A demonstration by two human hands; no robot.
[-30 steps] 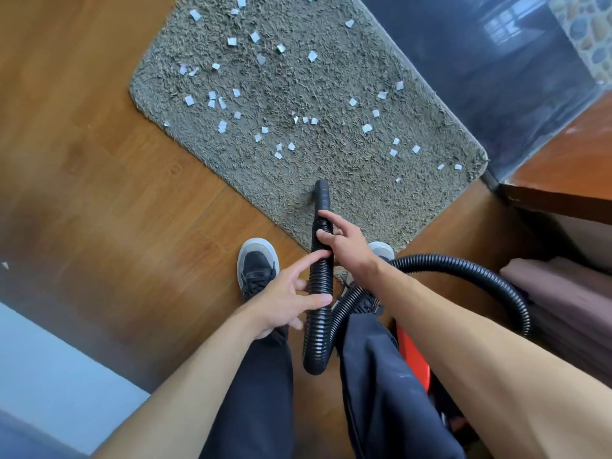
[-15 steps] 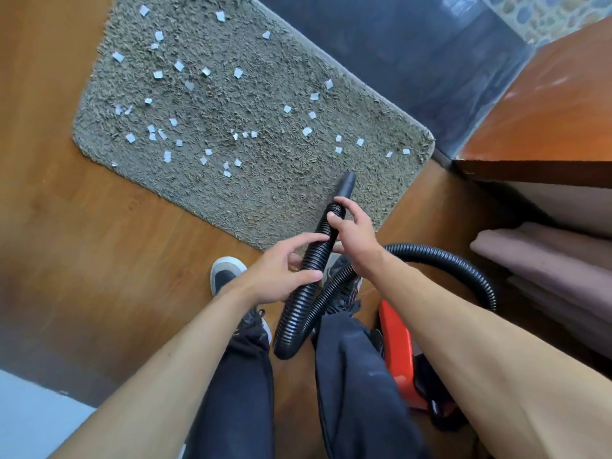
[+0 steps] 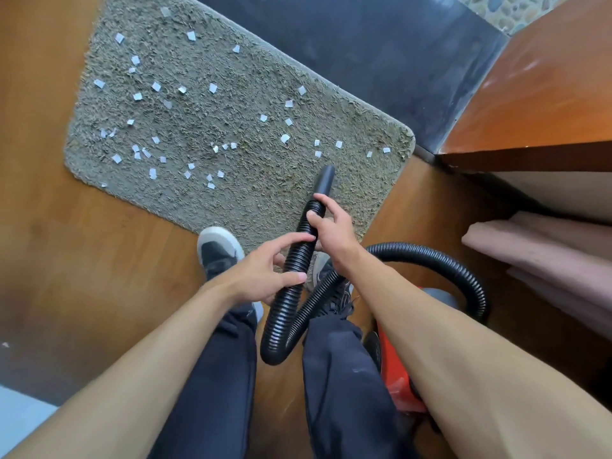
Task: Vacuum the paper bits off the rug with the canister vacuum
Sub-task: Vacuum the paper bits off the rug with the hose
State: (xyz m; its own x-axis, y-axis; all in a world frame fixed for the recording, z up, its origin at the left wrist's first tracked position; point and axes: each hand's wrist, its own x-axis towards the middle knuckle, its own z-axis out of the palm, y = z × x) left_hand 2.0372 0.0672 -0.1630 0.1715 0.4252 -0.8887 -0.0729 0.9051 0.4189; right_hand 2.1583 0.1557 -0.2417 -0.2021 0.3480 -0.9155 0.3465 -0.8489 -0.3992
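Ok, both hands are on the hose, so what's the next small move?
Probably push the smooth black nozzle forward toward the nearest white paper bits. Right hand and left hand grip the ribbed black hose; scraps still cover the shaggy grey rug.

— What is seen around the edges?
— A wooden floor (image 3: 99,266), a dark tiled strip (image 3: 364,54) and a reddish wooden tabletop (image 3: 536,101).
— And lower down?
— Pinkish folded fabric (image 3: 543,256) is seen; a grey-toed shoe (image 3: 217,248) is planted on the floor.
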